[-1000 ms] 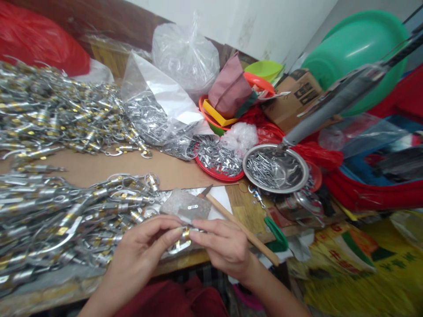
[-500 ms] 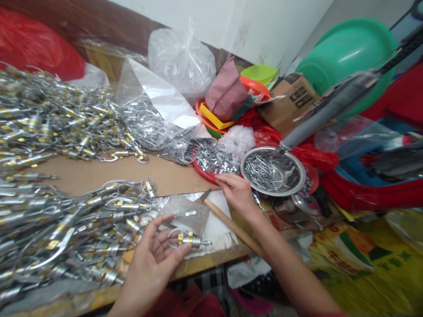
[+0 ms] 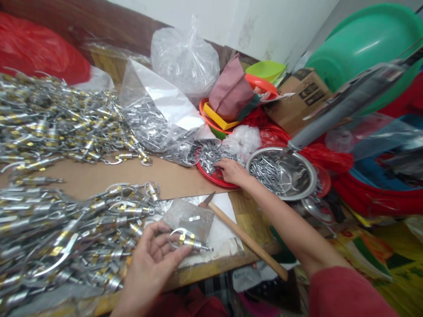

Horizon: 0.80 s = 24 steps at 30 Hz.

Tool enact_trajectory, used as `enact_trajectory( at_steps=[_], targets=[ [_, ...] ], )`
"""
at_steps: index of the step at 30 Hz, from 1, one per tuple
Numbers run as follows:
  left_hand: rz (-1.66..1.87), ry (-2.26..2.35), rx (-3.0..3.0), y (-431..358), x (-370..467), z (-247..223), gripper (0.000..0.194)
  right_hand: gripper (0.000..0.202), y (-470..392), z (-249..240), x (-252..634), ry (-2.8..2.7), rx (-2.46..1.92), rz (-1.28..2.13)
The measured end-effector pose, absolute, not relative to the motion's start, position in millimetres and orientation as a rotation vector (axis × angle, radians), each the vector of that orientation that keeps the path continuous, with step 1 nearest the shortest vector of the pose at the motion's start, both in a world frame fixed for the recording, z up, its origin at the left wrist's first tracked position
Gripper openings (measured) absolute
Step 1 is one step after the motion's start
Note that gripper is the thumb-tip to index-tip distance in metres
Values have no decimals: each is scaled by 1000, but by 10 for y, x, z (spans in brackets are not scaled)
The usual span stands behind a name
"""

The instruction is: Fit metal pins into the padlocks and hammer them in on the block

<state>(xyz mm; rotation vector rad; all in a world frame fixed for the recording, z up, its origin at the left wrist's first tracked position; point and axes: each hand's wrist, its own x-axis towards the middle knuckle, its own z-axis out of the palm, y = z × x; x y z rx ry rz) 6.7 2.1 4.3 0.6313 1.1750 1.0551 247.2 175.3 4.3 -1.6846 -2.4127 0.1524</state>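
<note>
My left hand [image 3: 158, 257] holds a silver and yellow metal fitting [image 3: 190, 241] with a curved hook, between thumb and fingers near the table's front edge. Behind it lies a grey metal plate [image 3: 178, 211] with a small flat metal tag [image 3: 194, 218] on top. My right hand [image 3: 233, 171] reaches into a red tray [image 3: 214, 177] of small metal tags [image 3: 209, 156]; its fingers are bent together at the pieces, and what they grip, if anything, is too small to make out. A wooden-handled hammer [image 3: 244, 237] lies right of the plate.
Piles of similar fittings [image 3: 66, 114] cover the left side. A steel bowl [image 3: 312, 185] of metal pins stands right of the tray, under a grey tool [image 3: 343, 108]. Plastic bags [image 3: 185, 61], a cardboard box [image 3: 299, 99] and a green basin [image 3: 366, 53] are behind.
My right hand has moved forward from the tray's near edge onto the tags in it. My left hand still holds the fitting, and the whole view has shifted slightly.
</note>
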Motion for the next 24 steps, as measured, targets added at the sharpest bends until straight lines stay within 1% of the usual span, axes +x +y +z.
enact_trajectory(
  at_steps=[5,7,9,11,12,19,24],
  targets=[
    [1036,1176,661,29,25,-8,49,19,1358,155,2366,-2180,-1686,184],
    [1020,1146,677,39,12,-41,50,16,1053,237,2234,-2147,-1605,321],
    [1019,1122,679,48,10,-57,51,10,744,321,2084,-2146,-1409,578],
    [1030,1108,671,51,15,-55,51,6,501,376,1950,-2228,-1253,703],
    [1037,1107,666,50,19,-49,51,7,418,386,1895,-2280,-1210,712],
    [1058,1073,697,44,30,-55,50,27,320,206,1658,-2271,-950,538],
    [1069,1020,696,42,23,-46,49,25,258,180,1588,-2354,-898,244]
  ],
)
